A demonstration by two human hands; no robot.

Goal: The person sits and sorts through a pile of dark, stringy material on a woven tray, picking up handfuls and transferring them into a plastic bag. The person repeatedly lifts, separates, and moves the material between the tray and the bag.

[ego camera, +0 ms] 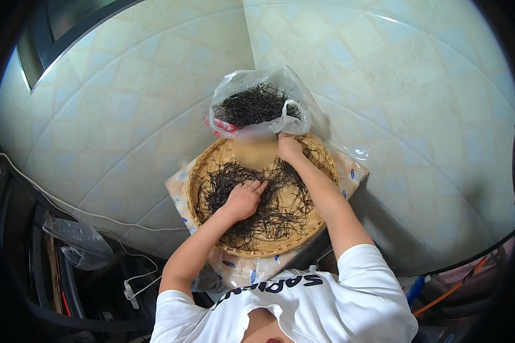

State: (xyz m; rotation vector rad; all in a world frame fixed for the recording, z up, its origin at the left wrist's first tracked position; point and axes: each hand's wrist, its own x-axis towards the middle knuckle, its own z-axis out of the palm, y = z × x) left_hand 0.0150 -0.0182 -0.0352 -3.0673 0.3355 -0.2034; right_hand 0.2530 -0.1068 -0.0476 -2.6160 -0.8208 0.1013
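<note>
A round woven bamboo tray [294,197] lies before me with dark, thin dried strands [227,184] spread over it. My left hand [245,199] rests on the pile left of the middle, fingers spread a little; whether it pinches any strands cannot be made out. My right hand [289,146] is at the tray's far edge, near the bag's opening, its fingers curled and their tips partly hidden. Beyond the tray stands a clear plastic bag [302,85] holding a heap of the same dark strands [257,105]. A blurred patch covers part of the tray between bag and hands.
The tray sits on a surface with a patterned plastic-like cover [240,270]. Tiled walls [176,85] meet in a corner behind the bag. At the left, a white cable [111,218] runs towards the tray, above a power strip [131,296] and crumpled clear plastic [86,248].
</note>
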